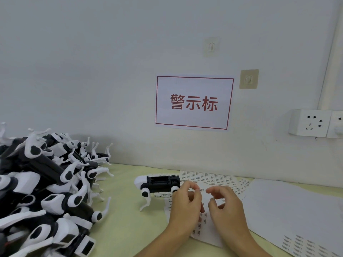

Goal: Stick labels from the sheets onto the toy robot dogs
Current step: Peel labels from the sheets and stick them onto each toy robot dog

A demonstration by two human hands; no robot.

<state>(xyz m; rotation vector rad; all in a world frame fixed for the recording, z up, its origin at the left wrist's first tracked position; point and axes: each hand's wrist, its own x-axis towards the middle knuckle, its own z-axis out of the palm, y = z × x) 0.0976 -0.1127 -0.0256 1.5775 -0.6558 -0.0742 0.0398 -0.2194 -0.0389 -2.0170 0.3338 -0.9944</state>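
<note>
A pale yellow-green worktop runs along a white wall. One toy dog, black in the body with a white head and white legs, stands alone near the back edge of the worktop, about halfway along it, its head toward the left. Its rear end is just beside the left hand.

The left hand is raised a little above a label sheet that lies under both hands. Its grip is pressed together: thumb and forefinger pinch a small label at the fingertips. The right hand is just beside it, fingers loosely curled and spread apart, holding nothing; its fingertips are near the label but apart from it.

More label sheets lie against the back edge of the worktop, behind the hands, printed with rows of small labels. A large sheet lies toward the right edge, mostly bare, with rows of labels left at its near corner.

At the left edge of the worktop a heap of toy dogs is piled up, black bodies and white legs tangled, some legs pointing upward.

On the wall behind hangs a white sign with a red border and red characters. Two stick-on hooks are fixed above and to the right of it, and a white socket is mounted farther right.
</note>
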